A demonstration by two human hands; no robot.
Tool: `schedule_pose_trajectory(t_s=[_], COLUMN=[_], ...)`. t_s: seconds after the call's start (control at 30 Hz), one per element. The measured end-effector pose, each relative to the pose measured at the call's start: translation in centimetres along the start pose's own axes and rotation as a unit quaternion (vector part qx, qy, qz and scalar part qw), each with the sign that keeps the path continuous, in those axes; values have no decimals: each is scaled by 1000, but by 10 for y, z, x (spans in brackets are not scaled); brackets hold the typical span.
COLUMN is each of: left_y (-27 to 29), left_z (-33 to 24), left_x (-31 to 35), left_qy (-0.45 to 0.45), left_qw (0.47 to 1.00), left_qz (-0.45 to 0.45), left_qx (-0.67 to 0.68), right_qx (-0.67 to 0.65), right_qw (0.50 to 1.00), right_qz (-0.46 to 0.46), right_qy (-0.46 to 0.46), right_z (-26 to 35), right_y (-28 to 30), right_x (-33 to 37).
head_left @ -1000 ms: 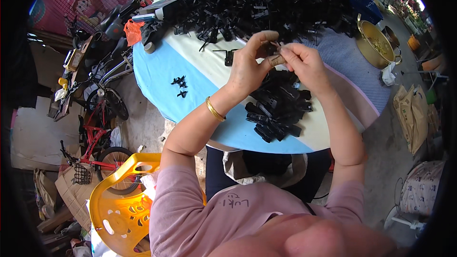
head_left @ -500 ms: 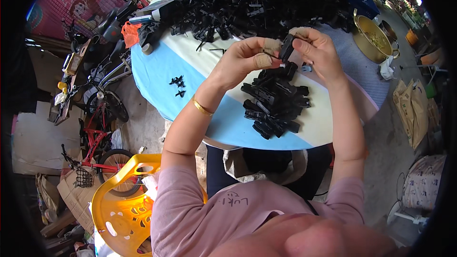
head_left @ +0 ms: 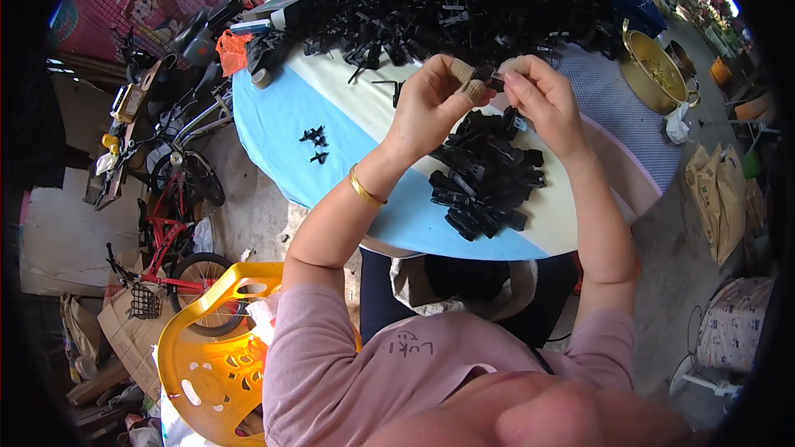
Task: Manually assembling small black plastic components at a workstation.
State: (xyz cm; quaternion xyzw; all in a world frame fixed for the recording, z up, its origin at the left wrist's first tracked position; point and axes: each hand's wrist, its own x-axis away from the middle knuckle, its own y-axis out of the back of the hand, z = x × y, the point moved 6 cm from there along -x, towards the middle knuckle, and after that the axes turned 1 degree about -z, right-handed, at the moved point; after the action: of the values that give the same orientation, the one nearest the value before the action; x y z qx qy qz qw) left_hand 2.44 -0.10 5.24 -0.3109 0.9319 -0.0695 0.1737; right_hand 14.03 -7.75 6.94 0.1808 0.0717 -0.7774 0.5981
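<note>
Above the table, my left hand and my right hand meet, both with pinched fingers. Between their fingertips is a small black plastic part, mostly covered by the fingers; its exact kind cannot be made out. Tan tape wraps some fingertips. Just below my hands lies a loose heap of black plastic pieces, roughly clip-shaped. A far larger mound of black parts covers the back of the table. Several tiny black pieces sit apart on the blue cloth at the left.
The round table has a striped cloth. At its right edge stands a gold-coloured pot, with a blue crate behind. An orange bag lies at the far left. A yellow chair and a red bicycle are left of me.
The black part, upright and plainly visible in my right fingers before, is now turned and mostly hidden between both hands. My right hand has come down and closer to the left.
</note>
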Motion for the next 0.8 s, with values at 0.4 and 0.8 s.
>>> schedule_pose_trajectory(t_s=[0.4, 0.8], left_y=[-3, -7], left_z=[-5, -9], left_x=[6, 1], left_qy=[-62, -105], left_qw=[992, 958], left_qz=[-31, -39], left_qx=[-107, -264], right_qx=[133, 167], right_qw=[991, 983], right_qz=[-13, 39], right_qy=[27, -73], right_z=[7, -11], right_y=[-12, 23], right_x=[5, -11])
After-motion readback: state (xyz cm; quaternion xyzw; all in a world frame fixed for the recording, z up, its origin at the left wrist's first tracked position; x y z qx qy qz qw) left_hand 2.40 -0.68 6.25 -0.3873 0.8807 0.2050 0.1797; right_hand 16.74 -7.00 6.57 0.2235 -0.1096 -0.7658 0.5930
